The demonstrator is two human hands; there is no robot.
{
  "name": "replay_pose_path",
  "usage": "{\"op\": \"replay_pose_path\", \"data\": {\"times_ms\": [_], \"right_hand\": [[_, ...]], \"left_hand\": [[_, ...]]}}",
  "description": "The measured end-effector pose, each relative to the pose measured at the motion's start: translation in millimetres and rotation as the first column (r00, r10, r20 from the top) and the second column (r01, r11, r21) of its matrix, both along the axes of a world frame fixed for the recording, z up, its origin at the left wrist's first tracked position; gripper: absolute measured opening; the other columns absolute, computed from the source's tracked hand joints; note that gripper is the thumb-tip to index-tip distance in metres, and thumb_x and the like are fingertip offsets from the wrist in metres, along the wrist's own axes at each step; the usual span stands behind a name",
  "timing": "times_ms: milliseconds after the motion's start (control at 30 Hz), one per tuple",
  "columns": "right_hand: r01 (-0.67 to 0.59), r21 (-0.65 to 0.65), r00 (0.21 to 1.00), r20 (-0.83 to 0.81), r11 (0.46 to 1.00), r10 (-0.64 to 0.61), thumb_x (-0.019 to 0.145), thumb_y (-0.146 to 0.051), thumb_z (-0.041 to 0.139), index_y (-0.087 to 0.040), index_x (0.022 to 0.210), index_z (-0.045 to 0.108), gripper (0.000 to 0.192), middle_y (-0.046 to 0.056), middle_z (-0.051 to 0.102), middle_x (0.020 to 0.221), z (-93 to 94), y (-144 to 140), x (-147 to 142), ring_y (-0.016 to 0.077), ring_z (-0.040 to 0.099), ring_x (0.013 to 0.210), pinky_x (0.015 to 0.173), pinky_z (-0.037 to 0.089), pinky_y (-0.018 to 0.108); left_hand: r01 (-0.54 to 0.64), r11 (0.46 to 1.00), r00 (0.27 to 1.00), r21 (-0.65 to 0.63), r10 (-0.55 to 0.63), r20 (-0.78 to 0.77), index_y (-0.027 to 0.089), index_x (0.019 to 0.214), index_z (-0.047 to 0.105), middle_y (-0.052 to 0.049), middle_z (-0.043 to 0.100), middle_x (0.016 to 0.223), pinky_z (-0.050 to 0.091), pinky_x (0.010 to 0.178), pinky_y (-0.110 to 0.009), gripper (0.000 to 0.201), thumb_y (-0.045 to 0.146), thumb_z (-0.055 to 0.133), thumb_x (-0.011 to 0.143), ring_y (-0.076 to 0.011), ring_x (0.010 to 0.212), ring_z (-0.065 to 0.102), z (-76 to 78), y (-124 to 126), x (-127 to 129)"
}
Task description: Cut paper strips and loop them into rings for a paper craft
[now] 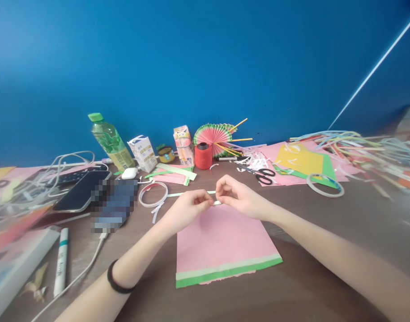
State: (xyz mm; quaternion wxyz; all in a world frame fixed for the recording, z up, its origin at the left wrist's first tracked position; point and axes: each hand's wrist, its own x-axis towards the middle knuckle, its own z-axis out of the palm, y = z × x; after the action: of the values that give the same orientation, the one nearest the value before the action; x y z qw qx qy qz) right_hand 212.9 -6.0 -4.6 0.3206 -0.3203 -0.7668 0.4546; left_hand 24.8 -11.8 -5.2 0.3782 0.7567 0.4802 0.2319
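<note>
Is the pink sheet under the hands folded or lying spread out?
Spread out: the pink sheet lies flat on the table, showing no fold.

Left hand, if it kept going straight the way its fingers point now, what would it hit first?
Most likely the right hand: the left hand points right toward it, both pinching one small paper strip, fingertips nearly touching.

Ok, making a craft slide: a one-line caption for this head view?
Both hands, left hand and right hand, pinch a thin pale-green paper strip above a pink paper sheet.
</note>
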Motion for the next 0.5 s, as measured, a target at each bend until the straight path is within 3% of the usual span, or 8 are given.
{"op": "replay_pose_path", "data": {"times_ms": [500], "right_hand": [[-0.02,0.011,1.0,-0.002,1.0,0.02,0.08,-0.014,0.044,-0.02,0.087,0.04,0.01,-0.001,0.047,0.078,0.0,0.2,-0.4,0.0114,0.048,0.073,0.068,0.037,0.026]], "left_hand": [[-0.004,1.0,0.999,0.011,0.004,-0.031,0.018,0.073,0.059,0.001,0.061,0.074,0.037,0.064,-0.025,0.024,0.035,0.043,0.074,-0.0148,0.069,0.052,0.8,-0.3,0.8]]}}
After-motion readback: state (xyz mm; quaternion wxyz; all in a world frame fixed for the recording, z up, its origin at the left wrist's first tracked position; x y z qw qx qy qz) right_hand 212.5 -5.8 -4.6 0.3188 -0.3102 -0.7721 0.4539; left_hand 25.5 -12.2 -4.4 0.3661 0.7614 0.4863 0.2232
